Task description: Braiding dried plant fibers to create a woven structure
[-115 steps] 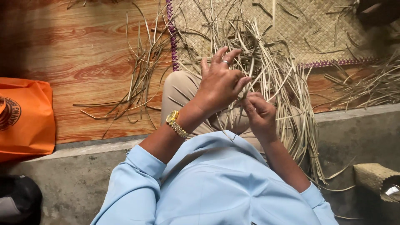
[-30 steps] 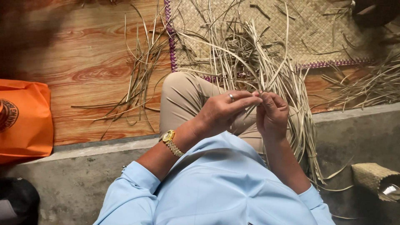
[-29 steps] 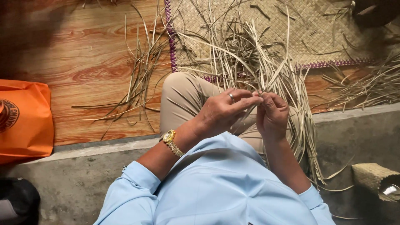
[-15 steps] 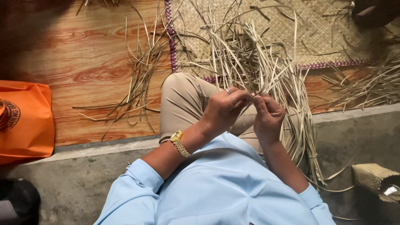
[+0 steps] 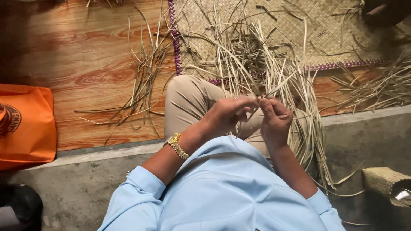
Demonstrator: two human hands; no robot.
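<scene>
A single dried reed strip (image 5: 280,83) is being pinched between the two hands over the lap, just above the bent knee in tan trousers (image 5: 188,100). The left hand (image 5: 227,115) is being held closed, fingertips pressed on the near end of the strip; the right hand (image 5: 276,119) is being curled shut on it too, thumb up, the two grips touching at the strip. From that shared pinch the strip is being run up and to the right, its long axis slanting away into the loose bundle of reeds (image 5: 265,64) spread on the far side. That bundle is being carried partly by a woven mat (image 5: 342,38) with a purple edge. An orange bag (image 5: 25,124) with a round dark emblem is being left flat at the far left of the wooden floor (image 5: 85,64).
</scene>
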